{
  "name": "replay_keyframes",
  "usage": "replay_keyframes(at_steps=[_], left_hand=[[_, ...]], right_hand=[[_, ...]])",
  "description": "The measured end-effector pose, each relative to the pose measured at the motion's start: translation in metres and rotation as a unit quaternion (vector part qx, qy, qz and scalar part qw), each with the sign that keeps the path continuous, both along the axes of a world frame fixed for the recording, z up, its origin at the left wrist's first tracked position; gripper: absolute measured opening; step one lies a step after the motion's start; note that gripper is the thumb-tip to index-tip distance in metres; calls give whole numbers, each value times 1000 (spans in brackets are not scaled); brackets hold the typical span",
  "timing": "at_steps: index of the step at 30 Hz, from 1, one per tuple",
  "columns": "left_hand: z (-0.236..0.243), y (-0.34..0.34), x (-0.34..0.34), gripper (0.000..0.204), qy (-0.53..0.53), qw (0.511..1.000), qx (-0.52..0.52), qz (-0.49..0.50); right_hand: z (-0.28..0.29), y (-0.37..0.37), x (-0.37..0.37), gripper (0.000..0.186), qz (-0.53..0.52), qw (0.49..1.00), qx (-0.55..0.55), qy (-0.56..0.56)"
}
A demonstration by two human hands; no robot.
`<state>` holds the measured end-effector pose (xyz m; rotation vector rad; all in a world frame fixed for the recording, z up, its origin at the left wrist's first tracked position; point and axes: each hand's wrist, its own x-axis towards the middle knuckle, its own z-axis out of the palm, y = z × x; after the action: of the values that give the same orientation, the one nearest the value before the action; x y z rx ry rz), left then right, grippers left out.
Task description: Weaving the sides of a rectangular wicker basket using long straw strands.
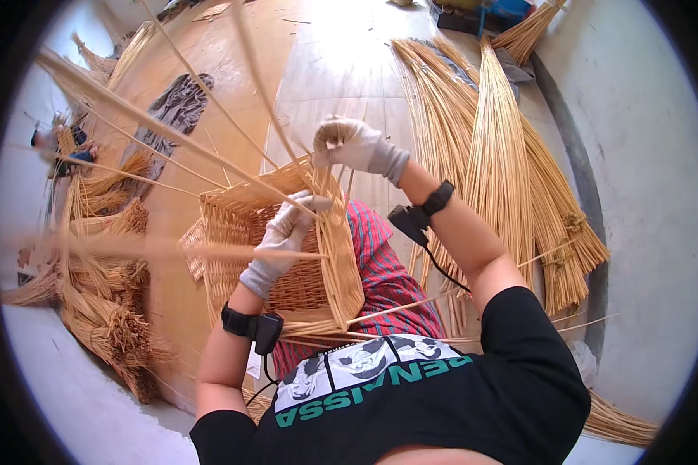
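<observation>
A rectangular wicker basket rests at my lap, its open top toward me. Long pale wicker rods stick out from its rim, mostly up and to the left; the nearest ones are blurred. My left hand, in a whitish glove, reaches over the opening and is closed on a rod by the right-hand rim. At the far right corner, my gloved right hand has its fingers curled in a pinch on a rod at the rim. The fingertips partly hide what they grip.
Large bundles of wicker rods lie on the floor to the right. More bundles are stacked on the left, near a dark patterned cloth. Red striped fabric covers my lap. Another person sits at the far left.
</observation>
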<state>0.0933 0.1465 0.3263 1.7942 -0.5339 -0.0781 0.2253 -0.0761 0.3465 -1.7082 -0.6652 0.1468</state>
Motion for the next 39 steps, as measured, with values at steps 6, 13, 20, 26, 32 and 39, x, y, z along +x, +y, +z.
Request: replay_keyframes(at_steps=[6,13,20,26,32,39], left_hand=[[-31,17,15,26,84,991,-104,5],[-13,17,9,28,132,989,-70,-13],[12,9,3,48,-43,999,18,7],[22,-17,-4,47,-11,997,55,53],[10,-11,7,50,107,991,-83,-16],[-33,-13,13,65,185,941,-283,3]], right_hand=[[10,-5,-30,51,-34,927,-226,-296],[6,4,-53,61,54,908,-296,-293],[1,-14,-126,68,-133,972,-190,27],[-22,27,-192,64,-111,978,-134,117],[-2,26,-181,63,-88,965,-248,4],[76,-12,-147,38,-41,972,-208,-99]])
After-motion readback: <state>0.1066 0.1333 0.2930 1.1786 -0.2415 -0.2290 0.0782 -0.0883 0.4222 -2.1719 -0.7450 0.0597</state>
